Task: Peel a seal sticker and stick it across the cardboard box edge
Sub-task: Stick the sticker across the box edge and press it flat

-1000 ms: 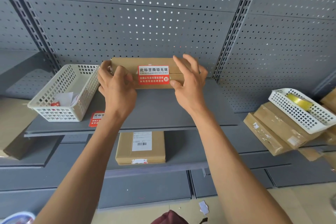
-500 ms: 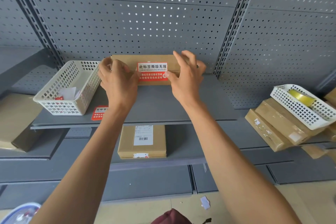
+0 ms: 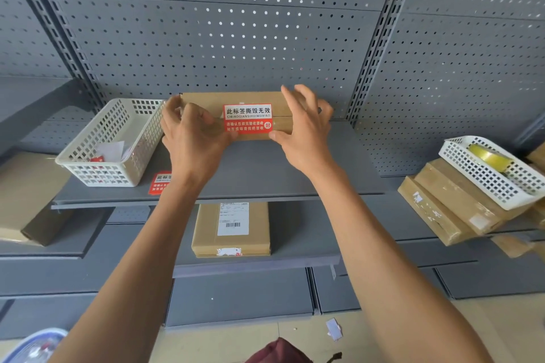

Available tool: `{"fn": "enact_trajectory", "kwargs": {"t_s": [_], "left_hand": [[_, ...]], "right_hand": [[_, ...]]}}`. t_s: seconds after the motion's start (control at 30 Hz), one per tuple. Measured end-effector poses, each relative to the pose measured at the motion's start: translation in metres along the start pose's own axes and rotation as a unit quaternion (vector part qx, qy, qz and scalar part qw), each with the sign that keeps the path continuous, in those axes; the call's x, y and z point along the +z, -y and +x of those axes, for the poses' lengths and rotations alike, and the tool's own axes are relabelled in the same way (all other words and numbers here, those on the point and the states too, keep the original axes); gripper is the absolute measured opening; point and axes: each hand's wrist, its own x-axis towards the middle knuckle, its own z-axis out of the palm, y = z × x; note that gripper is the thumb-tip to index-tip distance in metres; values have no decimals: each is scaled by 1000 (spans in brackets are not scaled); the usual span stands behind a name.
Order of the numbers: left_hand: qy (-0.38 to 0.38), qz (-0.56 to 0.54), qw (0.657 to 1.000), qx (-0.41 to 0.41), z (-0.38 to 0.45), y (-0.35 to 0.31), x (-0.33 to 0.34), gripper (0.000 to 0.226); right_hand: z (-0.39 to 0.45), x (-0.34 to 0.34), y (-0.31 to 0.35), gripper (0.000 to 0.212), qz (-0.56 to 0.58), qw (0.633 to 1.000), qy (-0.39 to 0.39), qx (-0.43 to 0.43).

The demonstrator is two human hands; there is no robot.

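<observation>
A flat cardboard box (image 3: 206, 99) lies at the back of the grey shelf (image 3: 265, 174). A white-and-red seal sticker (image 3: 247, 118) is stuck across its front top edge, folded over top and front face. My left hand (image 3: 191, 138) grips the box's left end, fingers curled over the top. My right hand (image 3: 306, 130) holds the right end, with its thumb against the sticker's lower right corner and fingers spread on top.
A white basket (image 3: 106, 144) with sticker scraps stands left of the box. Another red seal sticker (image 3: 159, 183) lies beside it near the shelf's front edge. One labelled box (image 3: 231, 228) sits on the lower shelf. Boxes (image 3: 442, 209) and a basket with yellow tape (image 3: 489, 168) are at right.
My right thumb has slid from the sticker's right edge down to its lower right corner. My left hand has shifted slightly right along the box. The box stays in place.
</observation>
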Motion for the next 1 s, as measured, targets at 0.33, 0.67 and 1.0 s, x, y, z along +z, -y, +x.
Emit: {"fn": "enact_trajectory", "kwargs": {"t_s": [0.33,0.67,1.0], "left_hand": [[-108,4,992,-62,-4,-20,30,56],[-114,2,991,-66,0,-13,33,53],[-122,-34,990,-61,2,-5,28,45]], "right_hand": [[-4,30,34,72,17,981,-170,92],[-1,32,23,61,51,979,-174,94],[0,29,18,49,77,977,-180,84]]}}
